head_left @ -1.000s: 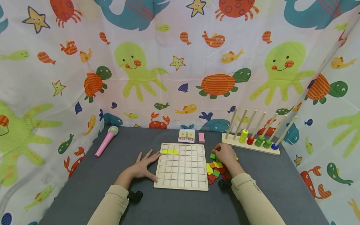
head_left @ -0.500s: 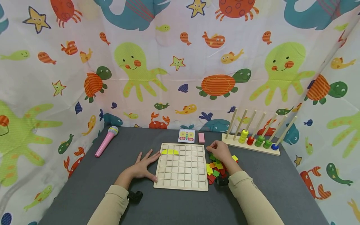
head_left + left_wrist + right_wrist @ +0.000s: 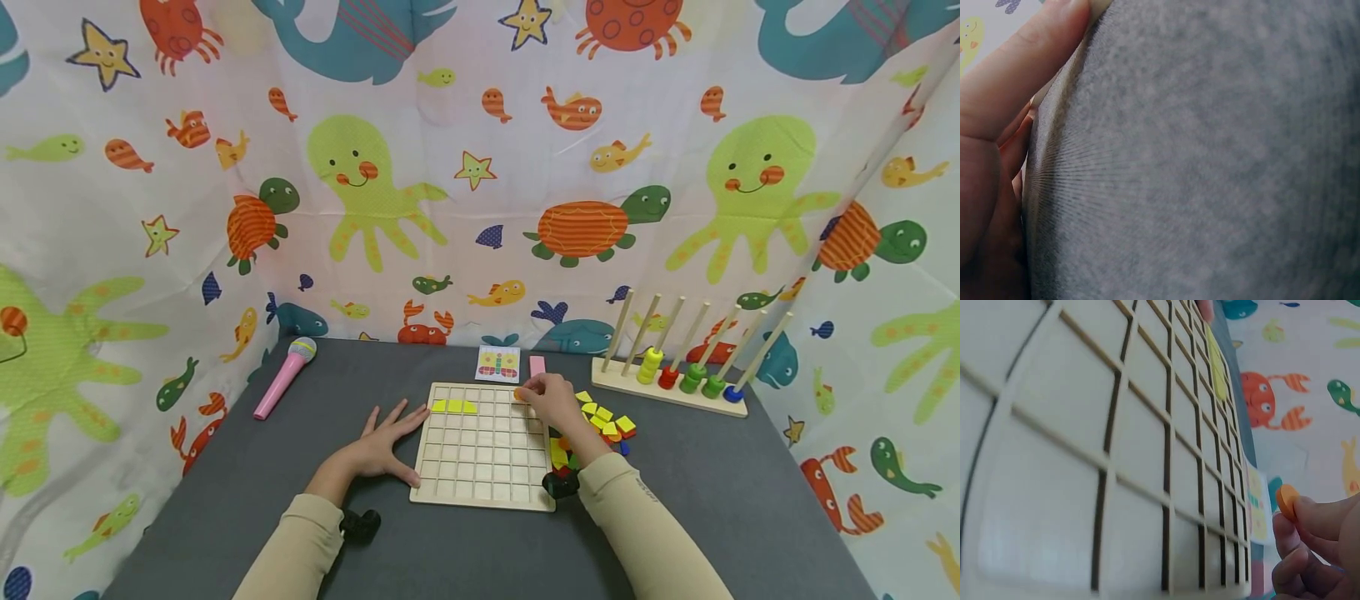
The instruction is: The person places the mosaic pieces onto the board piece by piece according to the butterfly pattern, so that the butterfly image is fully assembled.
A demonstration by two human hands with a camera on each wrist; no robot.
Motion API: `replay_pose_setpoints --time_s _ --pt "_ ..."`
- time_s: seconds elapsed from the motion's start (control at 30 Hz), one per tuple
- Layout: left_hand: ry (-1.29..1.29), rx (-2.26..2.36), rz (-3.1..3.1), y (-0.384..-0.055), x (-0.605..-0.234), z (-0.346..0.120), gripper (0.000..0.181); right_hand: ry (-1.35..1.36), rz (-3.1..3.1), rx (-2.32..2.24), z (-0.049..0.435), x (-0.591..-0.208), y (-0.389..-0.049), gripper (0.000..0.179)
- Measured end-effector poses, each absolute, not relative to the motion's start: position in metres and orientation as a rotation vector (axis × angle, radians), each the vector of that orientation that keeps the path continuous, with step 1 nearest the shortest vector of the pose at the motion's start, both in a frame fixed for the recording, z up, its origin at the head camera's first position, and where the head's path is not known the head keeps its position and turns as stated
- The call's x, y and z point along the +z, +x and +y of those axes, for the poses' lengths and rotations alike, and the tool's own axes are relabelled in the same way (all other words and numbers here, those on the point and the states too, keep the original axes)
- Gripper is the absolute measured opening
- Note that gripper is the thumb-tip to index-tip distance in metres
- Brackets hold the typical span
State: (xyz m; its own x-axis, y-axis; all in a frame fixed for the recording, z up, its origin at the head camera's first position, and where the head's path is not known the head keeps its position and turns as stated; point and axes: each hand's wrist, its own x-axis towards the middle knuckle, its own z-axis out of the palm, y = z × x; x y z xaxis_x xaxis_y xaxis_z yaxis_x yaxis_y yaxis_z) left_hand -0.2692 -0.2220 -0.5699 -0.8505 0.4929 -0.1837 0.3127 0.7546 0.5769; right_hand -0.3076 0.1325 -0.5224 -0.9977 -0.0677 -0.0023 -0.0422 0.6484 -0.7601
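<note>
A wooden grid board point(image 3: 483, 450) lies mid-table, with three yellow tiles point(image 3: 454, 407) in a row near its upper left. My left hand point(image 3: 375, 446) rests at the board's left edge with fingers spread; its thumb point(image 3: 1029, 56) shows beside the edge in the left wrist view. My right hand point(image 3: 555, 400) pinches an orange round piece point(image 3: 1286, 501) between thumb and fingertips, over the upper right of the board. Under and beside the right forearm lies a pile of coloured tiles point(image 3: 624, 425), partly hidden by the hand and wrist.
Behind the board lie a pattern card point(image 3: 497, 363) and a pink block point(image 3: 537, 365). A peg rack with coloured rings point(image 3: 667, 387) stands at the back right. A pink toy microphone point(image 3: 285, 377) is at the left, and a printed curtain point(image 3: 480, 233) hangs behind the table.
My right hand has moved left from the tile pile to over the board's upper right, bringing the orange round piece. More of the pile now shows. My left hand has stayed put.
</note>
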Motion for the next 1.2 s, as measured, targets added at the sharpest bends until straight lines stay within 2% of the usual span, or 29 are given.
replay_pose_setpoints --time_s 0.67,0.93,1.2 --pt "0.667 0.864 2.590 -0.262 -0.558 -0.221 0.126 -0.159 2.766 -1.260 0.083 -0.539 -0.309 0.018" --pt "0.720 0.879 2.593 -0.270 -0.574 -0.226 0.123 -0.215 2.869 -1.111 0.078 -0.542 -0.309 0.015" --pt "0.646 0.786 2.628 -0.274 -0.580 -0.226 0.126 -0.182 2.891 -1.106 0.077 -0.545 -0.313 0.015"
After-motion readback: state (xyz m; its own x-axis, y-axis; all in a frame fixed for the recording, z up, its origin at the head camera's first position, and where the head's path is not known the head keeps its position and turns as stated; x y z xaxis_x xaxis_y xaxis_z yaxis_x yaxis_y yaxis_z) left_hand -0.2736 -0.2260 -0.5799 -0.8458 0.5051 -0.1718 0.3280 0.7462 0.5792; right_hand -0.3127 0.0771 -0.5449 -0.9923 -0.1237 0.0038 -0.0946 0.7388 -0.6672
